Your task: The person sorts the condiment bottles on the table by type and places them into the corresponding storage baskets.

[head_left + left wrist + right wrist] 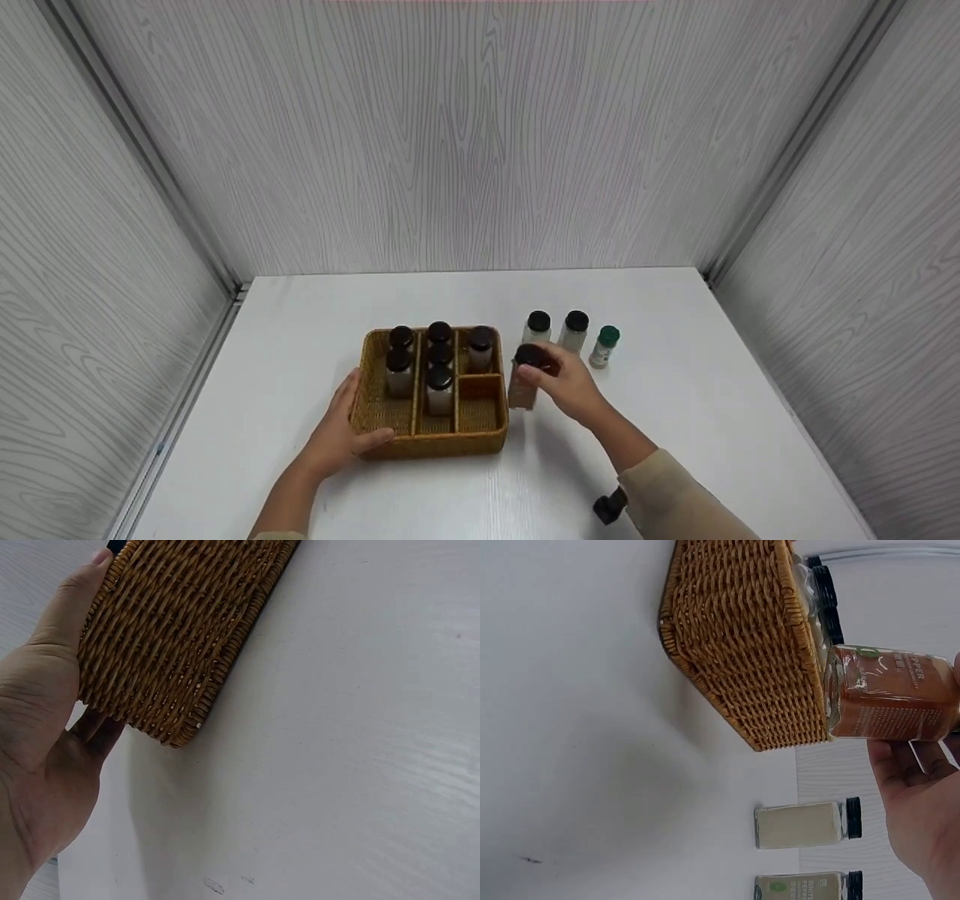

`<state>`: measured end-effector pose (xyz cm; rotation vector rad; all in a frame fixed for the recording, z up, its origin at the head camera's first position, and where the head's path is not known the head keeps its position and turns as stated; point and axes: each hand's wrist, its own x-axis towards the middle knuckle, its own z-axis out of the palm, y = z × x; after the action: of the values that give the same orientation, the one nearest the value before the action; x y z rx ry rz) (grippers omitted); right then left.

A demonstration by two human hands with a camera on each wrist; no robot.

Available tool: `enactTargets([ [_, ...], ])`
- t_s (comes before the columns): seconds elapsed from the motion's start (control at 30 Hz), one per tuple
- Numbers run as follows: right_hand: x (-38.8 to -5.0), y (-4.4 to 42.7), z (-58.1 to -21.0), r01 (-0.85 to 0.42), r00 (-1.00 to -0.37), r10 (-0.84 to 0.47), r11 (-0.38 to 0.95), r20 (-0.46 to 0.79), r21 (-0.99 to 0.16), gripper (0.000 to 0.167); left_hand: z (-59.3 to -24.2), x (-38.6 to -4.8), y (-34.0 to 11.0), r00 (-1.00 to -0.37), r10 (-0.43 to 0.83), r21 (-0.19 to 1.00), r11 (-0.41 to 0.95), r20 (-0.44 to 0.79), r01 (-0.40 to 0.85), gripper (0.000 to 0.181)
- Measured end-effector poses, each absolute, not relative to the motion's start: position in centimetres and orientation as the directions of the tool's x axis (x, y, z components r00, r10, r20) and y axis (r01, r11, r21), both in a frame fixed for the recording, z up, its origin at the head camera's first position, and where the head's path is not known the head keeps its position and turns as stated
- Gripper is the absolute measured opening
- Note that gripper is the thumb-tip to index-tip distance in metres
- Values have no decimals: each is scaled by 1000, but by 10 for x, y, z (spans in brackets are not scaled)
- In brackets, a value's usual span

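A brown wicker basket (420,448) with several compartments stands on the white table, holding several black-capped spice jars (439,390). My left hand (341,439) grips its left front corner, thumb over the front rim; the left wrist view shows the woven side (157,630) against the palm. My right hand (568,386) holds a spice jar of reddish-brown powder (892,694) near its black cap, off the table just beside the basket's right wall. The label reads in part "PEPPER". The front right compartment (480,414) beside this jar has nothing standing in it.
Behind my right hand stand two black-capped jars of pale powder (538,324) (799,825) and a smaller green-capped bottle (604,346). A black object (609,507) shows at my right sleeve. Grey wood-patterned panels (465,135) enclose the table's back and sides.
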<state>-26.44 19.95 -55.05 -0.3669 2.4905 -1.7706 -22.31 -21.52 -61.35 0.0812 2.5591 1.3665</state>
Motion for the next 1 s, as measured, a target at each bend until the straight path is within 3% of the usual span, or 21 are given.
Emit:
enactTargets([
  [0.27,-265,175,-542,-167,-962,-261,324,82,-931,52,-614,-224,-215,-971,159,828,558,-180,-62,135],
  [0.53,-262,148,-531,-184,-938,-330,221,104,-958,50,-613,-224,-214,-967,160,835,545,-197,-80,135],
  [1.0,-258,105,-521,-206,-906,-404,156,128,-966,47,-615,-223,-214,-972,148,839,539,-183,-76,136],
])
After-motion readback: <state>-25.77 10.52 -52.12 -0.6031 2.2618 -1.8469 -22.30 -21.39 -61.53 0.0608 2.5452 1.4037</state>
